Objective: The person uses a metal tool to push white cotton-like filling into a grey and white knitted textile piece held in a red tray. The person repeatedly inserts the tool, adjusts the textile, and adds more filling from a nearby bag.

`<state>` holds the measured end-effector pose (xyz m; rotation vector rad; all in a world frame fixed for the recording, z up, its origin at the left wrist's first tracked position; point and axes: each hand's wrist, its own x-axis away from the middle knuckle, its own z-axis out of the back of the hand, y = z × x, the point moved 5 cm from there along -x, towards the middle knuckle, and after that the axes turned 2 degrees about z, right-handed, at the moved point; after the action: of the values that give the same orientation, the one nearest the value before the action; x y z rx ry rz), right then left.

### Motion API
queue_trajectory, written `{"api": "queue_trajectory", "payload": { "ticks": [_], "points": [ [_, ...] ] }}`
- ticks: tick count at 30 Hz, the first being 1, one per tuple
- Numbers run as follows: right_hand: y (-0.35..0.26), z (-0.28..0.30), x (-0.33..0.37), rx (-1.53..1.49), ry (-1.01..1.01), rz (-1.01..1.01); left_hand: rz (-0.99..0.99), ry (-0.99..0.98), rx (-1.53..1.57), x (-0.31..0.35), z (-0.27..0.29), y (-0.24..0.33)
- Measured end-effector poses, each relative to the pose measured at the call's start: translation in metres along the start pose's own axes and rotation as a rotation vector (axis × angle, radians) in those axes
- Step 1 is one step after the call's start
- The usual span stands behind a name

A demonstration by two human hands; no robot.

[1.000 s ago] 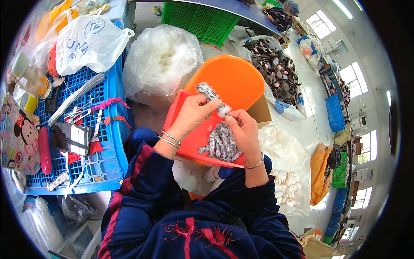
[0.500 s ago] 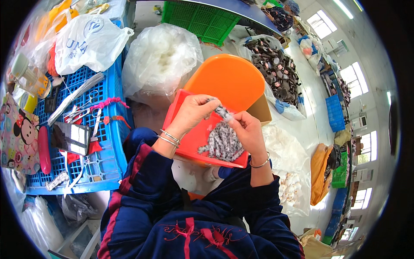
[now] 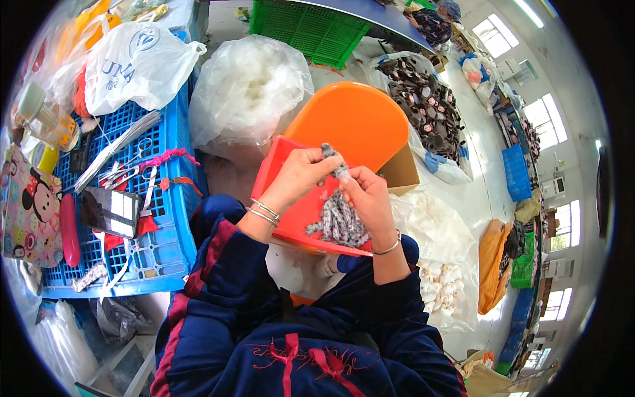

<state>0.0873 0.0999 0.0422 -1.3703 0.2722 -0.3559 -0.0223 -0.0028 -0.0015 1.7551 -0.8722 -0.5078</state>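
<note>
Over the red tray (image 3: 286,230) on my lap, I hold a narrow grey-and-white fuzzy fabric piece (image 3: 329,153) between both hands. My left hand (image 3: 299,175) pinches it between thumb and fingers, and its dark tip pokes up past them. My right hand (image 3: 368,197) is closed at its lower end, thumb and forefinger pressed together there. Whether stuffing lies between the fingers is hidden. Just below my hands, a heap of similar fuzzy pieces (image 3: 342,223) lies in the tray, partly covered by my right hand.
An orange stool seat (image 3: 357,119) stands beyond the tray, with a bag of white stuffing (image 3: 248,92) at its left. A blue crate (image 3: 169,245) on my left bears scissors (image 3: 135,153) and a phone (image 3: 110,212). Dark pieces fill a sack (image 3: 426,99) at far right.
The fuzzy piece has turned from slanting to nearly upright. My hands have come closer together, and the white fluff seen at my right fingertips is now mostly hidden.
</note>
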Motion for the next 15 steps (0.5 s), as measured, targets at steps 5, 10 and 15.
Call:
{"api": "queue_trajectory", "payload": {
  "ticks": [5, 10, 15],
  "points": [
    [0.017, 0.021, 0.013, 0.061, -0.023, -0.086, -0.032, 0.089, 0.208, -0.004, 0.015, 0.006],
    [0.016, 0.041, 0.01, -0.179, 0.09, -0.082, -0.014, -0.131, 0.133, -0.003, -0.003, -0.002],
    [-0.015, 0.018, -0.017, -0.133, -0.044, -0.102, 0.072, -0.41, 0.014, 0.003, -0.017, -0.007]
  ]
}}
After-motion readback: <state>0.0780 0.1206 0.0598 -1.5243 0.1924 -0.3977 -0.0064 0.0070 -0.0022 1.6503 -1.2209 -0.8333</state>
